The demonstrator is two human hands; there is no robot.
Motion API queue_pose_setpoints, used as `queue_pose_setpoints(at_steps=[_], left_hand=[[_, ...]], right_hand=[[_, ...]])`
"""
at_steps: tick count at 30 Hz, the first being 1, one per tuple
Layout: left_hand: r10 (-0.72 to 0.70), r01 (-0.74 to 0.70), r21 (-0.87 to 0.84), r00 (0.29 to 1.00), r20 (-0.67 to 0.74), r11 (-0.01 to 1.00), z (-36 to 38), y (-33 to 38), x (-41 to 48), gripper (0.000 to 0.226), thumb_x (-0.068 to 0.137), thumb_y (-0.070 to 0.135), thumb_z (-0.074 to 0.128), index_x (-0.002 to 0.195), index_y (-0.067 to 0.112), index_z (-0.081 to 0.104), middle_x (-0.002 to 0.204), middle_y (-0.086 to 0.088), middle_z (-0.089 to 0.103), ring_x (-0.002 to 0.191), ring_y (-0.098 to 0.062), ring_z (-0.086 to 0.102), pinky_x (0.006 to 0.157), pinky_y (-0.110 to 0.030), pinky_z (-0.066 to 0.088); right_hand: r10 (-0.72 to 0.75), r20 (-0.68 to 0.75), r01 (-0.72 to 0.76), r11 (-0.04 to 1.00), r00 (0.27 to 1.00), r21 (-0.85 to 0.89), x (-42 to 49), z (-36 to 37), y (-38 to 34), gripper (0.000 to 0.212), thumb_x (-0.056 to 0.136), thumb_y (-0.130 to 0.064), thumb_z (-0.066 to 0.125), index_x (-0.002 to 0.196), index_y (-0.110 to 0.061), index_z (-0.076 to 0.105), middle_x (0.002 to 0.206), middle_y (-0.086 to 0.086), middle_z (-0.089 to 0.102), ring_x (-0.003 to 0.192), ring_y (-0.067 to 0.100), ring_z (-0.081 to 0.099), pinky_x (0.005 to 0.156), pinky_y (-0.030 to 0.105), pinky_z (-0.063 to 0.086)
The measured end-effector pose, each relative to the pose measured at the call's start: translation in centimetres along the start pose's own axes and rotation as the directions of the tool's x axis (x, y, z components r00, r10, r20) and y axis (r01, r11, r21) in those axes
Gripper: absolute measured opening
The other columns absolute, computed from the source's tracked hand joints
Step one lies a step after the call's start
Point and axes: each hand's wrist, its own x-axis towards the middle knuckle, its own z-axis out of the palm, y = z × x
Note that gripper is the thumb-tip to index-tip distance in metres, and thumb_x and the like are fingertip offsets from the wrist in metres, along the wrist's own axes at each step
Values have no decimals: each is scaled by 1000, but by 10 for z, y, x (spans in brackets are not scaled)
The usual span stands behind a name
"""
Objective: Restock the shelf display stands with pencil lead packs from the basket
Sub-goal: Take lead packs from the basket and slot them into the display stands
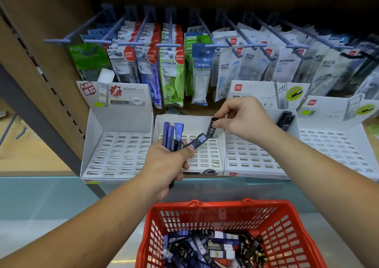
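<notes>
My left hand (166, 163) grips a bunch of pencil lead packs (174, 134), blue and black, fanned upward in front of the shelf. My right hand (244, 118) pinches one black lead pack (211, 130) by its top, holding it upright over the right rear corner of the small white display stand (207, 157). Several white slotted display stands line the shelf: one on the left (117, 155) and two on the right (246, 157) (336, 146). A black HB 0.5 pack (285, 122) stands in the back of the third stand. The red basket (225, 212) below holds many loose packs (211, 247).
Blue pegs at the back carry hanging correction tape refills (170, 66) and white pouches (252, 62). A brown shelf side panel (47, 66) with a slotted upright closes the left. A pale shelf edge (61, 196) runs in front, above the basket.
</notes>
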Motion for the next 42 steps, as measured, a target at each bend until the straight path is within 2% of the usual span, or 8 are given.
queue_pose_setpoints(at_steps=[6,10,15,18,21,27,36,42], left_hand=[[-2,2,-7,1000,1,1000,0,0,0,12,91,11,76,100,12,68,81,-15,70,56,-14,53,44,-27,36],[-11,11,-13,1000,0,1000,1,2,-1,13,90,11,77,100,12,68,79,-12,70,55,-14,53,44,-27,36],[-13,15,-72,999,30,997,3,8,-5,9,92,10,75,96,14,68,86,-13,76,56,-13,51,43,-24,33],[-49,64,-169,995,93,984,10,18,-11,7,94,7,70,95,13,68,87,-15,76,55,-13,50,40,-21,29],[-84,138,-276,977,198,951,21,28,-17,6,95,6,66,96,12,68,85,-14,74,55,-12,47,38,-18,25],[-30,93,-234,965,259,968,60,33,-27,15,97,17,69,106,5,70,92,-18,75,57,-13,48,38,-20,28],[-100,122,-72,962,253,990,131,25,-39,27,93,40,73,98,14,66,72,-8,64,56,-16,52,40,-23,32],[-203,191,68,929,309,979,154,13,-39,39,88,50,74,99,15,63,70,-7,58,50,-14,48,41,-20,26]], right_hand=[[-25,29,27,996,999,-84,-2,-2,4,14,80,-8,86,76,-16,74,65,-14,59,52,-5,50,54,6,38],[-194,20,190,929,981,-318,-3,4,9,10,82,-21,84,80,-21,75,89,-10,54,78,10,54,70,28,43],[-175,126,215,836,976,-505,-6,-1,3,20,93,-34,71,112,-29,76,102,-8,44,90,13,51,74,33,45],[-143,195,176,971,970,-161,-12,-14,2,42,92,-6,69,129,-26,69,102,-5,59,78,2,54,74,26,48],[-106,287,2,941,952,340,-25,-30,-1,38,88,12,69,116,-13,74,105,11,75,85,20,70,69,28,57],[5,233,-144,796,973,588,-43,-66,22,25,78,4,78,102,-2,71,85,19,75,77,29,74,66,32,59],[195,-160,-119,912,968,392,-57,-152,76,10,91,3,71,93,-6,67,76,16,68,58,23,68,52,37,55],[227,-306,-169,964,925,205,-57,-172,129,18,89,2,73,86,-15,67,75,8,70,71,28,71,73,49,62]])
